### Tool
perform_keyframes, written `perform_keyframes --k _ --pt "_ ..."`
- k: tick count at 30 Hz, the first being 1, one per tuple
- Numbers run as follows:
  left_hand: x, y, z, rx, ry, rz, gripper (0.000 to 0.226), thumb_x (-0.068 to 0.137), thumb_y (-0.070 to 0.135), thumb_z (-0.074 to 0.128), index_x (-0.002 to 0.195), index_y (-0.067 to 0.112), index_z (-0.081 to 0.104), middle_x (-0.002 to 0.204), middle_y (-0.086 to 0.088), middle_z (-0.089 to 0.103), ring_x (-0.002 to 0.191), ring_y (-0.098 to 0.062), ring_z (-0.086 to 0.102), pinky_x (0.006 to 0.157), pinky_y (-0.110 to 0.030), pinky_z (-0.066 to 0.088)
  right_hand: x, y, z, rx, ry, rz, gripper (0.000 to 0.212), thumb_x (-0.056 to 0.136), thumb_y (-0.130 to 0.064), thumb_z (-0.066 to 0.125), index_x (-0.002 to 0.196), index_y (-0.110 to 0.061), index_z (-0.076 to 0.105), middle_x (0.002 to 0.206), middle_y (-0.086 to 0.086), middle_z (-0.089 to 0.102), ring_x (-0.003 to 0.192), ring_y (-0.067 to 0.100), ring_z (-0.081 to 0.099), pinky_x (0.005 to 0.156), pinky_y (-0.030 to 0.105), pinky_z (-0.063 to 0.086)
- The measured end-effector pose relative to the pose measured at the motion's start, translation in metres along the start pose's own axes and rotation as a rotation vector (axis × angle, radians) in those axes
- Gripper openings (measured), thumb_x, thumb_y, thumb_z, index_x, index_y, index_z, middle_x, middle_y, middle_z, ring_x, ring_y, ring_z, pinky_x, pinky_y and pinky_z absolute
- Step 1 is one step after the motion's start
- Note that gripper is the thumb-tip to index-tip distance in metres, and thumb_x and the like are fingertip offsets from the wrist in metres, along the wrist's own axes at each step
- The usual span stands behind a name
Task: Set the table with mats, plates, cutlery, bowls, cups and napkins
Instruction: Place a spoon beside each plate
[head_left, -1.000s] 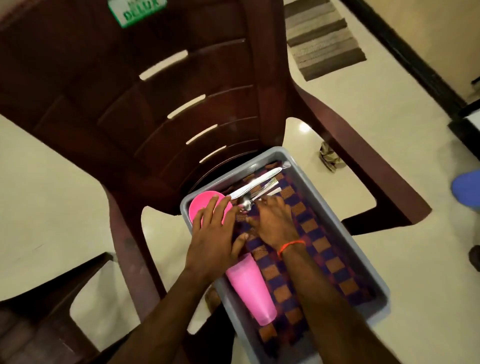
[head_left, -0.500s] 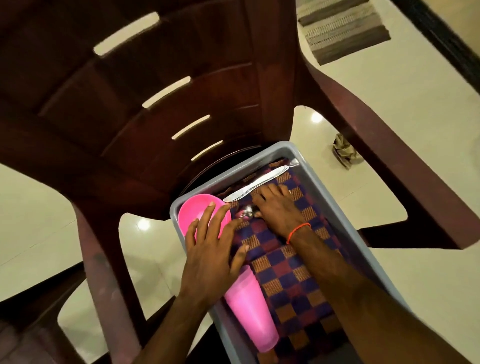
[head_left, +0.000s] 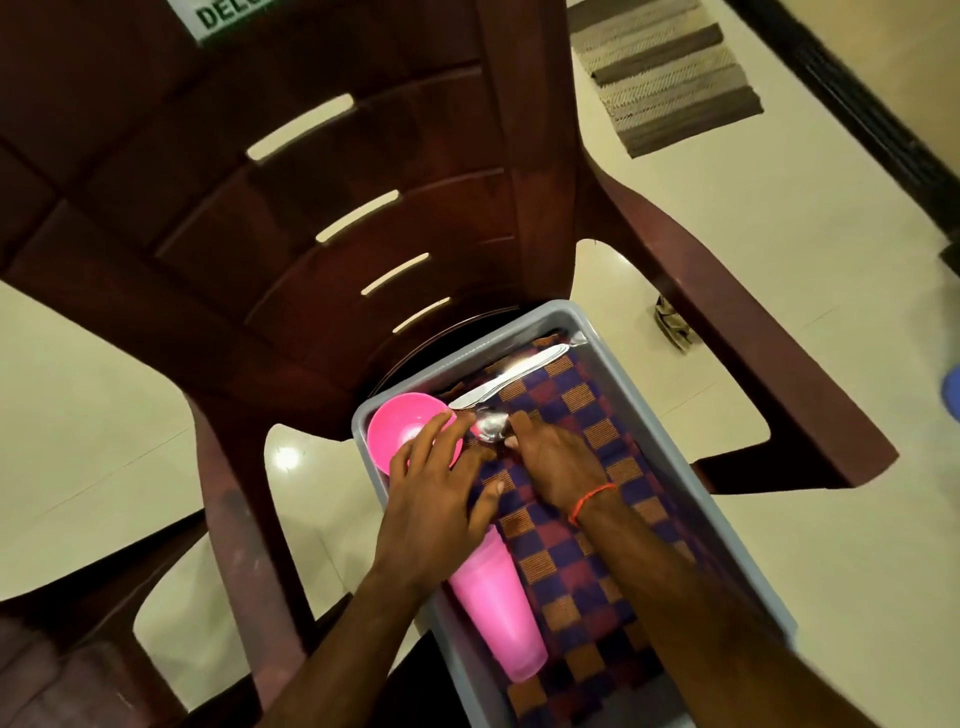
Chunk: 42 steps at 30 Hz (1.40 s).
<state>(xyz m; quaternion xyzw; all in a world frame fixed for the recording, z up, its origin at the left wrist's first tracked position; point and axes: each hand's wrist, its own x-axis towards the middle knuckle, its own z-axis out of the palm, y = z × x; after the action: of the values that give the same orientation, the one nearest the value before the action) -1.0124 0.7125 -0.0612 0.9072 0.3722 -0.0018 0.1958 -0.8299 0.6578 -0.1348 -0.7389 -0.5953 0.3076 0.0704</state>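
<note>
A grey tray (head_left: 675, 431) sits on a dark red plastic chair (head_left: 311, 208). Inside lies a purple-and-orange checkered mat (head_left: 571, 561). A pink bowl (head_left: 400, 426) stands in the tray's far left corner, and a pink cup (head_left: 498, 608) lies on its side along the left wall. A steel knife (head_left: 514, 371) rests across the far end. My right hand (head_left: 561, 462) pinches a steel spoon (head_left: 491, 427) at its neck; the handle is hidden under the hand. My left hand (head_left: 436, 499) lies with fingers spread over the bowl's rim and the mat, fingertips beside the spoon.
The chair's armrest (head_left: 727, 312) runs close along the tray's right side. A striped rug (head_left: 670, 78) lies on the cream tiled floor at the upper right, and a small crumpled object (head_left: 672, 325) sits on the floor under the armrest. Another dark chair part (head_left: 62, 649) is at lower left.
My right hand has drawn back a little off the cutlery and closed its fingertips on the spoon, whose bowl now shows. My left hand has stayed on the pink bowl.
</note>
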Motion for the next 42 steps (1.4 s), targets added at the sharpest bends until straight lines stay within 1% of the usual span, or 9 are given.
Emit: perform_keyframes --k 2,5,8,13,17,23,31,35,42 --pt "-0.001 0.008 -0.011 0.007 -0.007 -0.020 0.042 0.095 0.050 0.048 0.115 0.022 0.072 0.124 0.000 0.069 0.117 -0.026 0.060 0.091 -0.043 0.050 -0.017 -0.015 -0.011 0.108 0.030 0.052 0.009 0.105 -0.023 0.047 0.112 -0.020 0.042 0.100 0.009 0.067 0.088 0.032 0.066 0.069 0.044 0.052" --pt "-0.002 0.024 -0.040 -0.154 -0.043 -0.249 0.033 0.100 0.054 0.053 0.107 0.029 0.073 0.092 0.010 0.075 0.080 -0.012 0.068 0.066 -0.025 0.046 -0.046 -0.042 -0.034 0.262 0.111 0.114 0.013 0.108 -0.031 0.039 0.108 -0.020 0.044 0.089 0.004 0.067 0.078 0.027 0.064 0.064 0.043 0.050" --pt "-0.003 0.036 -0.063 -0.519 -0.120 -0.421 0.042 0.097 0.066 0.044 0.106 0.031 0.065 0.077 0.014 0.072 0.071 -0.005 0.067 0.063 -0.026 0.047 -0.073 -0.070 -0.056 0.340 0.216 0.123 0.022 0.107 -0.040 0.032 0.107 -0.022 0.043 0.084 0.000 0.064 0.072 0.024 0.061 0.060 0.046 0.050" --pt "-0.010 0.066 -0.109 -1.281 -0.137 -0.557 0.033 0.108 0.034 0.037 0.113 0.014 0.063 0.087 0.004 0.074 0.076 -0.002 0.071 0.062 -0.018 0.054 -0.113 -0.114 -0.093 0.371 0.319 0.140 0.036 0.105 -0.052 0.026 0.113 -0.025 0.048 0.089 -0.003 0.064 0.076 0.017 0.060 0.063 0.043 0.051" --pt "-0.020 0.074 -0.137 -1.372 -0.095 -0.545 0.050 0.105 0.041 0.038 0.126 0.004 0.063 0.102 -0.009 0.076 0.091 -0.018 0.073 0.074 -0.028 0.057 -0.132 -0.143 -0.131 0.326 0.318 0.132 0.026 0.107 -0.037 0.041 0.127 -0.024 0.052 0.098 -0.002 0.067 0.085 0.016 0.063 0.068 0.036 0.053" --pt "-0.031 0.094 -0.184 -1.543 -0.077 -0.576 0.037 0.111 0.031 0.037 0.130 0.007 0.059 0.120 -0.015 0.074 0.114 -0.035 0.069 0.099 -0.051 0.054 -0.158 -0.187 -0.169 0.218 0.272 0.146 0.021 0.106 -0.031 0.041 0.124 -0.024 0.050 0.107 -0.001 0.063 0.094 0.018 0.062 0.080 0.039 0.056" --pt "-0.047 0.118 -0.233 -1.680 -0.090 -0.667 0.023 0.107 0.033 0.050 0.111 0.017 0.066 0.089 -0.003 0.074 0.081 -0.018 0.070 0.080 -0.037 0.055 -0.196 -0.249 -0.192 0.074 0.404 0.283 0.037 0.102 -0.014 0.051 0.139 -0.015 0.046 0.112 0.004 0.063 0.098 0.020 0.062 0.081 0.029 0.051" --pt "-0.061 0.131 -0.254 -1.639 -0.085 -0.607 0.025 0.109 0.032 0.047 0.117 0.016 0.064 0.088 -0.002 0.072 0.078 -0.014 0.069 0.065 -0.027 0.057 -0.212 -0.268 -0.201 0.055 0.464 0.345 0.032 0.101 -0.014 0.050 0.133 -0.015 0.050 0.107 0.005 0.066 0.093 0.025 0.066 0.078 0.036 0.055" --pt "-0.076 0.152 -0.262 -1.680 -0.017 -0.572 0.018 0.107 0.019 0.052 0.092 0.013 0.060 0.071 -0.004 0.060 0.065 -0.018 0.055 0.067 -0.034 0.049 -0.248 -0.289 -0.213 -0.083 0.480 0.402 0.015 0.104 -0.015 0.047 0.107 -0.013 0.061 0.096 0.007 0.068 0.087 0.027 0.069 0.065 0.032 0.045"
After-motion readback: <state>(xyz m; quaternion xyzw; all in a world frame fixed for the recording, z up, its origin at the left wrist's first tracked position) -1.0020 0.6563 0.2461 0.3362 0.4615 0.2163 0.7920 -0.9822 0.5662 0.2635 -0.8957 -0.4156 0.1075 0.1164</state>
